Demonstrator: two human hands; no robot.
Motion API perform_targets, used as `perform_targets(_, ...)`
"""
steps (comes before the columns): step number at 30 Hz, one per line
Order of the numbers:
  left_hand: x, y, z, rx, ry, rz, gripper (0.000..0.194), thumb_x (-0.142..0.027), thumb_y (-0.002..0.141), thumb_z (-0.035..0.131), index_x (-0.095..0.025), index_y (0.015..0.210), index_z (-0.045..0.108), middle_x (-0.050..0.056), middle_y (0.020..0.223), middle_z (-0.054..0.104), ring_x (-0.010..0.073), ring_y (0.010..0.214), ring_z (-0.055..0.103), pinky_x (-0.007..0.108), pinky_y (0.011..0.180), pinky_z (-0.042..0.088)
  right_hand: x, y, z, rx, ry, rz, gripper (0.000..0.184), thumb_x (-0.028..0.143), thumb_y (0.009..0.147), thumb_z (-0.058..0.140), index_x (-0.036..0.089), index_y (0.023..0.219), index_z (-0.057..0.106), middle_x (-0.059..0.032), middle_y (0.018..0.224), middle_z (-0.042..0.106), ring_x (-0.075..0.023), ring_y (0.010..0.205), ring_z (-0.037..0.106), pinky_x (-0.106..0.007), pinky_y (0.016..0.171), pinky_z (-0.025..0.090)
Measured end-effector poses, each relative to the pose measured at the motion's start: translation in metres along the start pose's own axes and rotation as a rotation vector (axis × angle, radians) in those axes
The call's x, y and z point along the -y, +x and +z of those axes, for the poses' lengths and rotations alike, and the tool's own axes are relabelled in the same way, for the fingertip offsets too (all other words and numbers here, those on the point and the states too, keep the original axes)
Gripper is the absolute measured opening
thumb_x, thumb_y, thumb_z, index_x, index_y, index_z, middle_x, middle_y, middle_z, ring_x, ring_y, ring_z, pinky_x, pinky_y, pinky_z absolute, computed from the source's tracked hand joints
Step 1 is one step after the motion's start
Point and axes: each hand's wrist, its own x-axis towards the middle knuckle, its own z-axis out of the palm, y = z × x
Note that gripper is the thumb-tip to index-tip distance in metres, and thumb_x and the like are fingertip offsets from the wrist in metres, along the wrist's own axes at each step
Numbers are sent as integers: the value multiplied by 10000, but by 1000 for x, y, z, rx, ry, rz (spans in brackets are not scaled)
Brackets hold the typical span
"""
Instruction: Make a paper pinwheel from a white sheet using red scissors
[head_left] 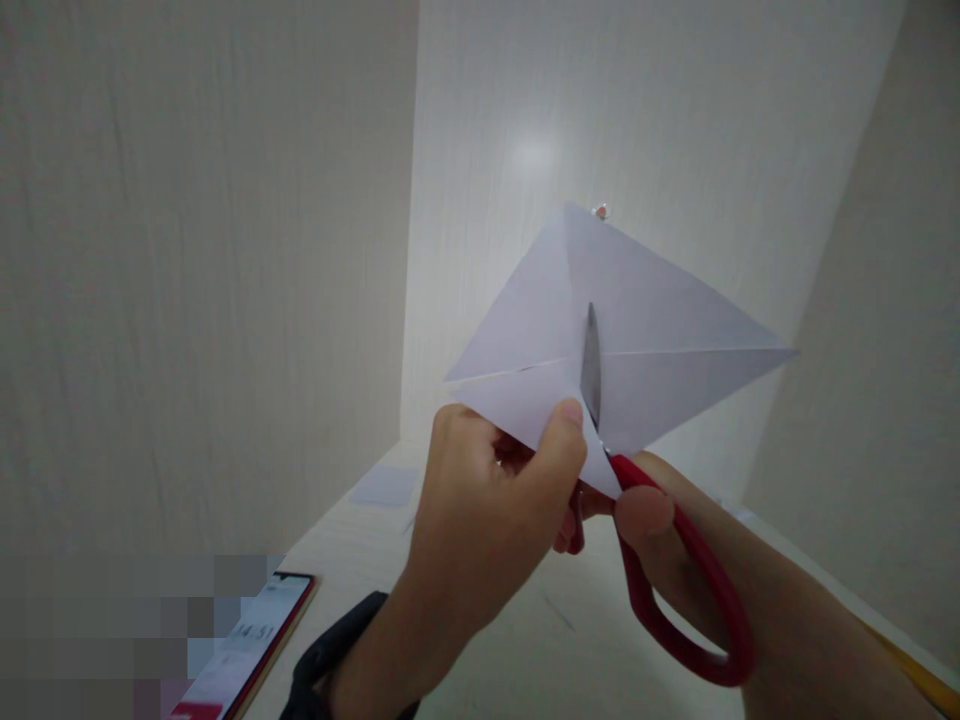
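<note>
My left hand (487,520) pinches the lower left edge of a folded white paper (660,320), thumb on top, and holds it up in front of me. My right hand (675,520) grips red-handled scissors (675,590), with its fingers through the loops. The scissors' metal blade (591,365) lies across the paper near the middle crease, its tip pointing up. A dark band sits on my left wrist (330,655).
A phone (251,645) with a red case lies on the pale wooden desk (525,640) at the lower left. A small paper scrap (384,486) rests farther back. Light wood panels close in on the left, back and right. A yellow edge (922,680) shows at the lower right.
</note>
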Motion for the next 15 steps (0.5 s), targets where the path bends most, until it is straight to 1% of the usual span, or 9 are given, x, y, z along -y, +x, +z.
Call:
perform_targets(2,2,0,-2,-38,-4,25,440,-357,859,572,-190,457,505,-35,365,489,83,334,485,152,333,357,-2,1,-2,48,75,-21,647,821,814,301,213,721,501,-30,714,522,-168,665,504,-316,599,445)
perform_targets(3,4,0,-3,-77,-11,47,425,-377,851,591,-189,477,515,-36,394,497,84,363,493,152,351,374,-3,1,-4,83,114,-35,656,831,801,312,208,723,503,-23,716,509,-158,659,489,-310,606,446)
perform_targets(5,5,1,-4,-177,-23,77,382,-405,822,639,-188,529,526,-40,472,517,87,432,514,153,401,419,-1,2,-7,143,162,-60,627,803,813,362,200,740,516,-11,717,494,-137,634,452,-294,610,441)
perform_targets(7,4,1,-4,-254,-26,76,351,-404,792,679,-189,562,525,-44,526,524,85,469,518,154,428,442,3,2,-9,144,154,-57,597,772,833,383,198,747,522,-5,719,489,-128,628,421,-286,636,448)
perform_targets(8,3,2,-3,-270,-24,69,339,-395,784,689,-189,568,528,-44,532,526,85,466,515,154,422,441,6,2,-10,145,144,-52,591,765,837,384,198,745,523,-2,713,482,-126,625,406,-285,649,454)
perform_targets(11,-3,2,0,-262,-19,49,314,-356,790,673,-188,556,547,-34,490,543,90,414,513,161,377,424,11,4,-12,123,108,-52,586,762,843,375,202,752,522,-1,718,476,-134,645,414,-296,687,477)
perform_targets(13,-6,2,1,-226,-27,33,294,-328,802,646,-192,556,564,-27,454,555,103,387,527,173,366,433,11,6,-12,115,85,-85,571,753,853,372,209,768,520,-13,742,502,-150,684,455,-313,729,491)
perform_targets(15,-7,1,2,-199,-35,14,271,-306,808,627,-197,566,573,-28,429,555,114,371,536,185,363,444,10,7,-11,135,87,-130,548,741,863,367,219,789,514,-28,794,541,-162,726,495,-321,780,501)
